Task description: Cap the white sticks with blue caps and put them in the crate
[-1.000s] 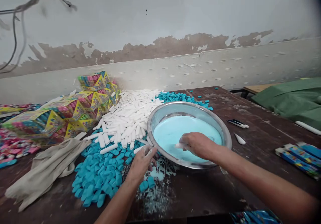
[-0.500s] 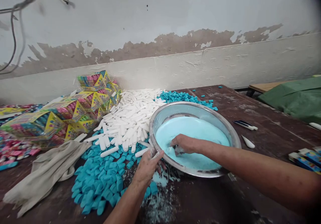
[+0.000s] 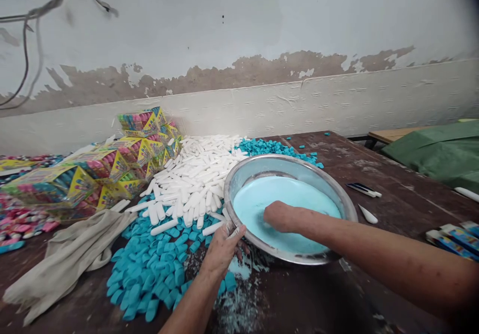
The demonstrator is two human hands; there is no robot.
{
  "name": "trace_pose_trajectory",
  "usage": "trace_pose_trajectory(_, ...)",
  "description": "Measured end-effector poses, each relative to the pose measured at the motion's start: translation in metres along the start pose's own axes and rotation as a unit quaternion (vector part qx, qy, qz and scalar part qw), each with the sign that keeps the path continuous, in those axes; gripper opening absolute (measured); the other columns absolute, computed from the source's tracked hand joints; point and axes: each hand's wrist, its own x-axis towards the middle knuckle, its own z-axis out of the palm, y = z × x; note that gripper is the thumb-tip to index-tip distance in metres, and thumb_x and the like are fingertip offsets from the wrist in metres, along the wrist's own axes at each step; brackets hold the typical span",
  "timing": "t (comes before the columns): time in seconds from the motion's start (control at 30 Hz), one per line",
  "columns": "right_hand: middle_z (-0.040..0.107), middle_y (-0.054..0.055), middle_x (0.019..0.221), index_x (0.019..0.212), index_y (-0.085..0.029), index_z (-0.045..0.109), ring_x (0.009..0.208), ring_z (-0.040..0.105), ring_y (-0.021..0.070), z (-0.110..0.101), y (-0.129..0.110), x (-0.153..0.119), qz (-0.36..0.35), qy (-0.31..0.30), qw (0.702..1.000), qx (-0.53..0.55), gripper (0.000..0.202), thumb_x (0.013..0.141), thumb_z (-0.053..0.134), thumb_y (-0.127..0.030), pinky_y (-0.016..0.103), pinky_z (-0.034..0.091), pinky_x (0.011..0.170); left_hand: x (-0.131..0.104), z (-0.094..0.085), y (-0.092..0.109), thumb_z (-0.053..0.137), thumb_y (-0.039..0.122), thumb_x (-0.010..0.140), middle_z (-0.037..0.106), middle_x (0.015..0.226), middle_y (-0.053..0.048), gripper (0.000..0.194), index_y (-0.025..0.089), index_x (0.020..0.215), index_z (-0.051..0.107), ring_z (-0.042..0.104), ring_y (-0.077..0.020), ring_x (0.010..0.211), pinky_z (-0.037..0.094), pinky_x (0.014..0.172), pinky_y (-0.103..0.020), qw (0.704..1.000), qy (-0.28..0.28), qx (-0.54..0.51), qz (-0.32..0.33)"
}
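A wide metal basin (image 3: 346,199) sits tilted on the dark table, holding pale blue powder (image 3: 239,194). My left hand (image 3: 223,247) grips its near-left rim, thumb on top, fingers underneath. In the basin, my right hand (image 3: 279,216) is pushed into the powder, and its fingers are hidden, so what they hold cannot be seen. Teal caps (image 3: 149,274) are heaped left of my left hand. Behind them spreads a pile of white tubes (image 3: 202,167). Spilled powder (image 3: 241,299) streaks the tabletop below the rim.
A beige cloth (image 3: 75,259) and stacked packs of colourful items (image 3: 123,159) lie to the left. More teal caps (image 3: 269,147) are behind the basin. On the right are a pointed white piece (image 3: 368,214), a dark-and-white tool (image 3: 362,190) and small blue boxes (image 3: 454,239).
My right hand has moved slightly right and sunk deeper into the powder, its fingers now covered. My left hand has kept its grip on the rim.
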Motion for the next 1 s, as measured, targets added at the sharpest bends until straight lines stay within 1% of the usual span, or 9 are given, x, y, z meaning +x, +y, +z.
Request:
trace_pose_trajectory(0.17,0.065,0.005,0.065,0.063,-0.015,0.063,0.068,0.059,0.0193,0.001,-0.015,0.01,-0.066,-0.062,0.996,0.012,0.011,0.059,0.056,-0.008,0.026,0.04,0.061,0.0,0.0,0.0,0.059,0.045,0.069,0.051,0.065,0.001,0.036,0.013,0.082,0.049,0.052,-0.0117,0.045,0.033,0.034,-0.019,1.0,-0.002,-0.003,-0.001)
trace_pose_trajectory(0.27,0.065,0.0,0.069,0.078,-0.014,0.063,0.063,0.058,0.0141,-0.01,-0.003,0.007,-0.084,-0.088,0.991,0.056,0.015,0.066,0.058,-0.02,0.021,0.041,0.056,0.0,-0.001,-0.001,0.06,0.045,0.068,0.052,0.067,0.0,0.038,0.013,0.085,0.051,0.053,-0.0119,0.045,0.033,0.034,-0.019,1.0,-0.004,-0.012,0.0)
trace_pose_trajectory(0.37,0.064,-0.002,0.069,0.083,-0.014,0.062,0.061,0.058,0.012,-0.02,0.012,-0.002,-0.088,-0.108,0.984,0.109,0.018,0.069,0.057,-0.024,0.018,0.04,0.053,0.0,-0.001,-0.002,0.06,0.046,0.069,0.052,0.068,0.0,0.037,0.013,0.085,0.051,0.053,-0.0119,0.045,0.033,0.035,-0.019,1.0,-0.009,-0.021,-0.001)
trace_pose_trajectory(0.47,0.066,0.002,0.072,0.082,-0.015,0.065,0.064,0.059,0.0151,-0.025,0.016,-0.01,-0.079,-0.101,0.992,-0.003,0.017,0.066,0.059,-0.018,0.021,0.04,0.055,0.0,-0.001,-0.003,0.059,0.046,0.069,0.052,0.068,0.0,0.036,0.014,0.082,0.049,0.053,-0.0119,0.046,0.033,0.035,-0.019,1.0,-0.008,-0.021,-0.003)
trace_pose_trajectory(0.57,0.067,0.01,0.071,0.074,-0.013,0.067,0.065,0.059,0.0215,-0.02,0.004,-0.011,-0.061,-0.095,0.982,-0.154,0.018,0.064,0.054,-0.006,0.028,0.04,0.057,-0.001,-0.001,-0.002,0.059,0.046,0.069,0.051,0.066,0.001,0.036,0.014,0.082,0.049,0.053,-0.0119,0.045,0.032,0.034,-0.018,1.0,-0.006,-0.018,-0.003)
trace_pose_trajectory(0.7,0.066,0.013,0.066,0.061,-0.015,0.067,0.063,0.058,0.0238,-0.004,-0.02,-0.002,-0.066,-0.104,0.976,-0.179,0.023,0.064,0.049,-0.001,0.032,0.039,0.058,-0.002,0.0,0.0,0.059,0.046,0.069,0.051,0.066,0.001,0.036,0.014,0.083,0.05,0.053,-0.012,0.045,0.032,0.036,-0.019,1.0,-0.006,-0.007,0.002)
trace_pose_trajectory(0.8,0.066,0.009,0.068,0.065,-0.018,0.067,0.065,0.057,0.0209,-0.003,-0.026,0.004,-0.087,-0.096,0.983,-0.131,0.023,0.062,0.05,-0.002,0.029,0.039,0.058,-0.002,0.0,0.001,0.059,0.046,0.068,0.052,0.066,0.001,0.036,0.014,0.08,0.049,0.053,-0.0122,0.046,0.032,0.036,-0.019,1.0,0.0,-0.001,-0.004)
trace_pose_trajectory(0.9,0.065,0.004,0.069,0.074,-0.017,0.065,0.064,0.055,0.0167,-0.014,-0.017,0.003,-0.105,-0.085,0.99,-0.051,0.017,0.063,0.055,-0.01,0.024,0.038,0.056,-0.001,0.001,-0.002,0.059,0.049,0.068,0.05,0.063,0.002,0.037,0.015,0.077,0.046,0.051,-0.012,0.045,0.031,0.036,-0.019,1.0,0.005,0.0,-0.007)
trace_pose_trajectory(1.0,0.063,0.0,0.066,0.077,-0.015,0.063,0.059,0.054,0.0126,-0.025,-0.001,-0.007,-0.084,-0.072,0.993,0.031,0.015,0.064,0.055,-0.017,0.02,0.038,0.052,-0.004,-0.001,-0.006,0.06,0.047,0.068,0.044,0.055,0.005,0.036,0.017,0.078,0.042,0.044,-0.0097,0.043,0.031,0.039,-0.02,0.996,0.083,0.039,0.019)
